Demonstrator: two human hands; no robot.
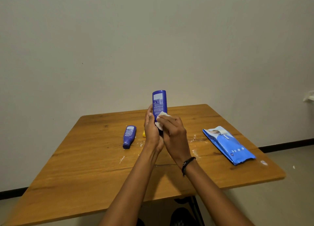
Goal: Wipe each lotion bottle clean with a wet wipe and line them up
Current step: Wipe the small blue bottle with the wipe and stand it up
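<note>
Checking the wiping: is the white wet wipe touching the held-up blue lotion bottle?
Touching. Head view: the right hand presses the white wet wipe against the side of the held-up blue lotion bottle.

I am finding nothing readable: print on the upright blue bottle (159, 103), the lying bottle (129, 136) and the wipes pack (227, 145) is showing only as blur.

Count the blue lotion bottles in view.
2. One bottle is upright in the left hand, the right hand pressing a wet wipe on it; the other bottle lies on the table left of it. A half-hidden yellow thing sits behind the left hand.
</note>
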